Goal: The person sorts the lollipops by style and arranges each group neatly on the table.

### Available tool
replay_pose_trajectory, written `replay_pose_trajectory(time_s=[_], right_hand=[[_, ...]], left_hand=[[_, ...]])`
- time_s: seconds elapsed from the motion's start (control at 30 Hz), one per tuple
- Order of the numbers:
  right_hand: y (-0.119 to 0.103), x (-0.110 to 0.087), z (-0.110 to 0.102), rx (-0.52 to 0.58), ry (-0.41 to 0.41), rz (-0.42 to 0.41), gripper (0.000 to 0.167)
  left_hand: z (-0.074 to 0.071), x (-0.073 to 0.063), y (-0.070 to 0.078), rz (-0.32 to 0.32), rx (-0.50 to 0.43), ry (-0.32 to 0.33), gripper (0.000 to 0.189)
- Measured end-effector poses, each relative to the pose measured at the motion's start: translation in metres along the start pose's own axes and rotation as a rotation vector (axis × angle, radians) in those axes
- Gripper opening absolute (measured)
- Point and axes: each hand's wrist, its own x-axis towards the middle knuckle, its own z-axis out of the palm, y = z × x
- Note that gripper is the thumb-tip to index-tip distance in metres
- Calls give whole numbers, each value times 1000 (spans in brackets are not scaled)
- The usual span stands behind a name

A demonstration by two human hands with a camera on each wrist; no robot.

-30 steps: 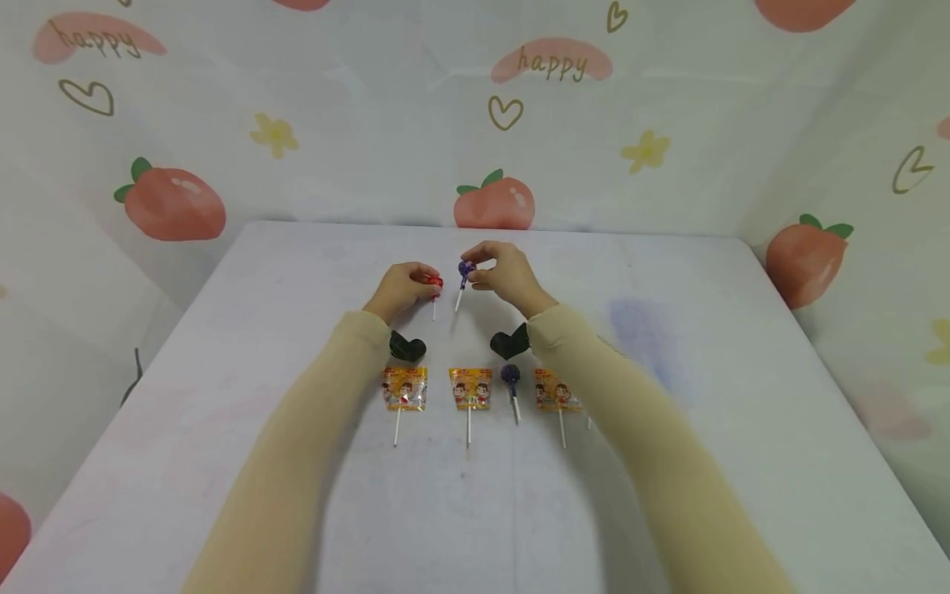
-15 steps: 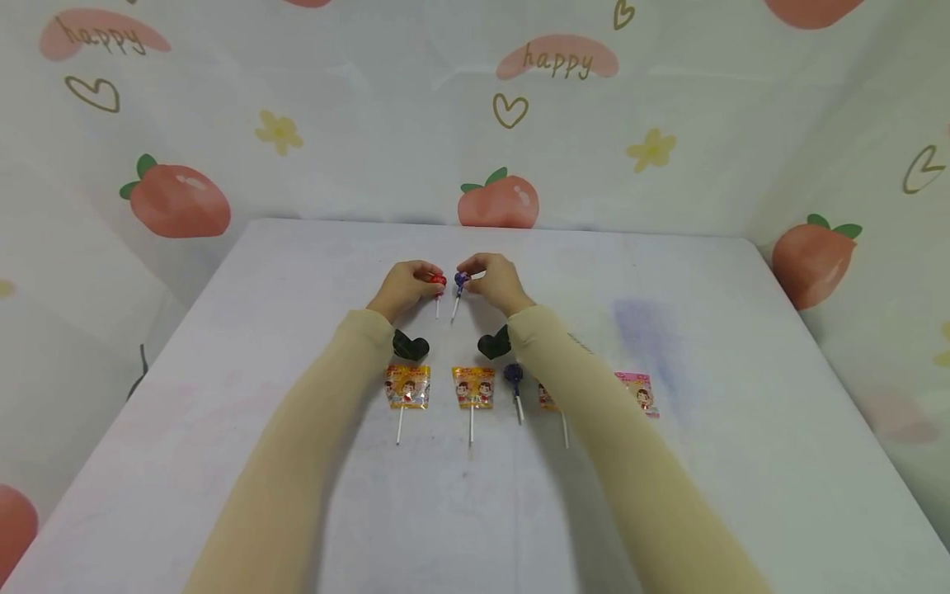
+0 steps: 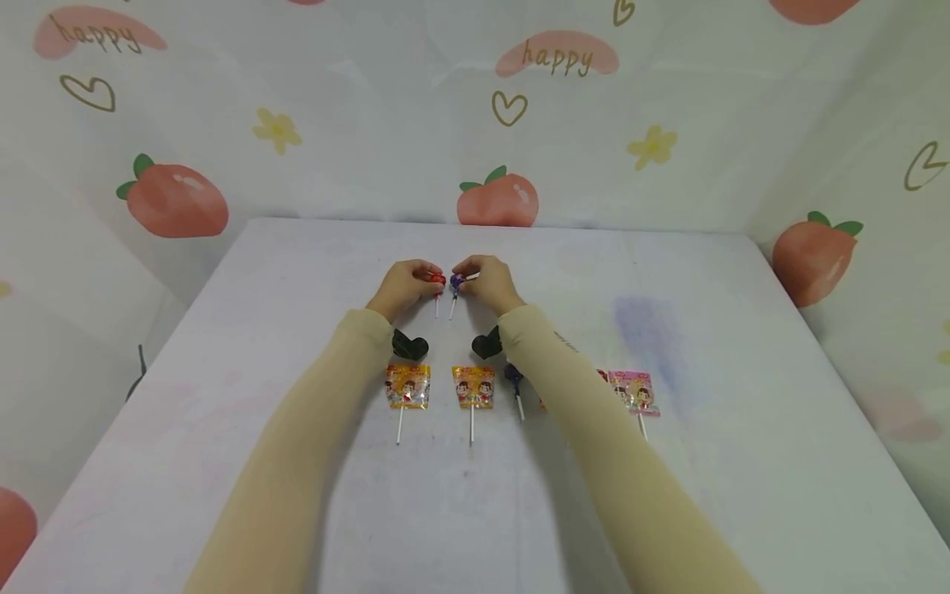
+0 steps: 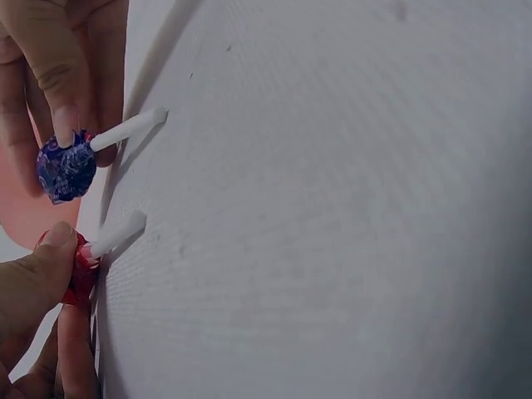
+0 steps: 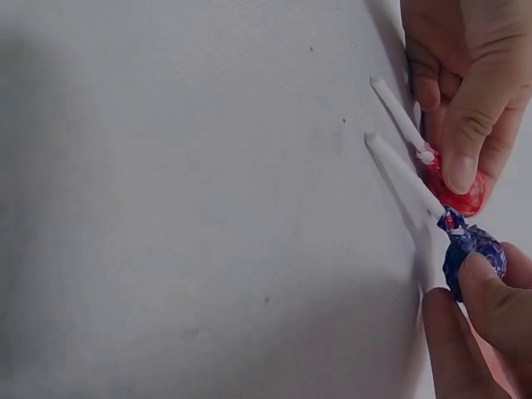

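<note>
My left hand (image 3: 404, 289) pinches the wrapped head of a red lollipop (image 3: 438, 281) between thumb and fingers. Right beside it, my right hand (image 3: 493, 283) pinches a blue-purple lollipop (image 3: 456, 283) by its head. Both white sticks point toward me, side by side, with a small gap between the heads. In the left wrist view, the tips of the red lollipop's stick (image 4: 119, 236) and the blue one's stick (image 4: 131, 130) come right at the white tabletop. The right wrist view shows a thumb on each wrapper, the blue lollipop (image 5: 489, 249) being nearer.
Nearer me lies a row of lollipops: two in yellow packets (image 3: 407, 386) (image 3: 472, 386), a dark blue one (image 3: 514, 375), and a pink packet (image 3: 634, 391). My right sleeve (image 3: 594, 429) partly covers the row. A patterned curtain (image 3: 371, 165) hangs behind the table (image 3: 416, 511).
My right hand has brought the blue-purple lollipop left and slightly nearer me, down beside the red one. The left hand has barely moved. The pink packet has come out from behind the right sleeve.
</note>
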Motion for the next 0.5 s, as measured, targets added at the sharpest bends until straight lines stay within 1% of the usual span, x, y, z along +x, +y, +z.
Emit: replay_pose_trajectory(time_s=[0.07,0.2,0.3,0.5], right_hand=[[0,0,1,-3,0,1,28],[-3,1,2,4,-5,10,28],[-5,2,3,8,-10,12,28],[-5,3,5,-37,-11,22,26]], left_hand=[[0,1,0,-4,6,-2,31],[0,0,0,13,13,-2,32],[0,0,0,14,6,2,31],[0,-1,0,7,-1,-2,31]])
